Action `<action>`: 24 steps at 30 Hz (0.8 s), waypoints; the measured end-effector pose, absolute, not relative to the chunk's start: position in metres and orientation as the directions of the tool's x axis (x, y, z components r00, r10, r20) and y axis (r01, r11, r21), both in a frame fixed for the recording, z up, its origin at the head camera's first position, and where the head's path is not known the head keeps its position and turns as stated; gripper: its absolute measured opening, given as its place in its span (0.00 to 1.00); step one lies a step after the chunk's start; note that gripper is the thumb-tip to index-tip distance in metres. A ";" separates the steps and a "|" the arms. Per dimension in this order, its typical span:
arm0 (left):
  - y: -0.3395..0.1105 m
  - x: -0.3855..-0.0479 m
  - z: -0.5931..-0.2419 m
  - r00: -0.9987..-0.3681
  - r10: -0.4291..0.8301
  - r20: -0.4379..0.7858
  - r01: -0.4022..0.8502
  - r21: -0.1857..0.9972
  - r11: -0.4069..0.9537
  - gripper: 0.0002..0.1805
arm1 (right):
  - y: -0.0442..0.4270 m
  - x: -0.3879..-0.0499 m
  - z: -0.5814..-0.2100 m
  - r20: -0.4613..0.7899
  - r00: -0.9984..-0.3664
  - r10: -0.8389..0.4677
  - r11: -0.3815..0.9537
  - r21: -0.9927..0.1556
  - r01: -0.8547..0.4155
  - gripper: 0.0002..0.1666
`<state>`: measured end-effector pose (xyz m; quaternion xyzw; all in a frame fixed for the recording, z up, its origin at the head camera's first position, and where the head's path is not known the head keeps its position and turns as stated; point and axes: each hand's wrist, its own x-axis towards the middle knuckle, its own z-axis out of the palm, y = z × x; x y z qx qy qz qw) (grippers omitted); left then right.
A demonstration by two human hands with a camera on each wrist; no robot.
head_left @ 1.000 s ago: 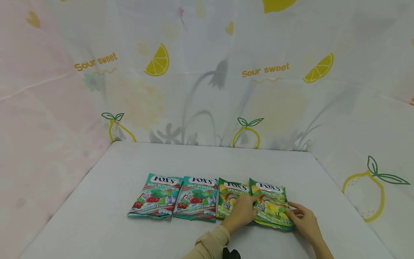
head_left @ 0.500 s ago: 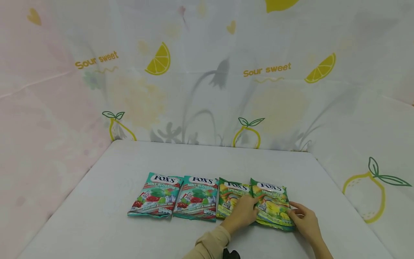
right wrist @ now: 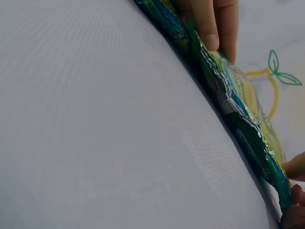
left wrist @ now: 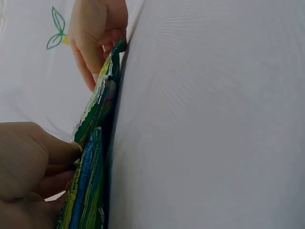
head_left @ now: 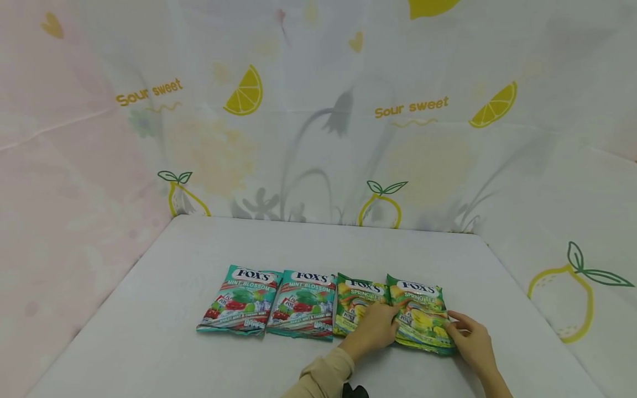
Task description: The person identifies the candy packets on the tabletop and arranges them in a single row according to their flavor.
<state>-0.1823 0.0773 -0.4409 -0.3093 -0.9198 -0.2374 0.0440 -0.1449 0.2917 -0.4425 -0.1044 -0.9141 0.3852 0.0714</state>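
Observation:
Two yellow-green Spring Tea candy bags lie flat and side by side in the head view. My left hand [head_left: 372, 331] reaches over the left one [head_left: 352, 303] and grips the near left edge of the right-hand candy bag [head_left: 422, 316], its thumb at the seam between the two in the left wrist view. On the opposite side, my right hand [head_left: 475, 341] pinches that same bag's right edge, thumb on top. In the right wrist view the held candy bag [right wrist: 243, 107] stays low against the white surface. Part of the left Spring Tea bag is hidden behind my left hand.
Two teal Mint Blossom candy bags, one far left [head_left: 240, 303] and one beside it [head_left: 302, 305], continue the row leftward. A white table [head_left: 199, 365] bears everything. Behind it rises a lemon-printed cloth [head_left: 308, 143], which also hangs at both sides.
The right-hand Spring Tea bag has shifted slightly right, along with both hands. My left index finger, earlier stretched over that bag, has drawn back to its left edge.

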 end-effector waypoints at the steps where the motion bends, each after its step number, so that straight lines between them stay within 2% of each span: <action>1: 0.078 -0.182 -0.441 -0.804 0.551 0.223 0.590 0.410 0.696 0.19 | 0.292 -0.145 -0.442 0.052 -0.966 0.252 0.684 -0.716 0.140 0.23; 10: 0.078 -0.182 -0.441 -0.790 0.565 0.239 0.609 0.415 0.676 0.20 | 0.292 -0.145 -0.444 0.074 -0.961 0.265 0.704 -0.697 0.141 0.23; 14: 0.076 -0.182 -0.441 -0.775 0.571 0.272 0.628 0.442 0.641 0.15 | 0.292 -0.144 -0.443 0.080 -0.964 0.253 0.707 -0.696 0.128 0.22; 18: 0.071 -0.181 -0.442 -0.760 0.573 0.307 0.642 0.491 0.588 0.16 | 0.289 -0.143 -0.441 0.091 -0.963 0.253 0.713 -0.690 0.122 0.21; 21: 0.069 -0.180 -0.444 -0.756 0.568 0.325 0.639 0.552 0.535 0.17 | 0.285 -0.140 -0.439 0.150 -0.954 0.258 0.739 -0.667 0.094 0.20; 24: 0.067 -0.179 -0.444 -0.754 0.560 0.344 0.636 0.596 0.491 0.15 | 0.280 -0.138 -0.437 0.263 -0.934 0.241 0.772 -0.635 0.021 0.18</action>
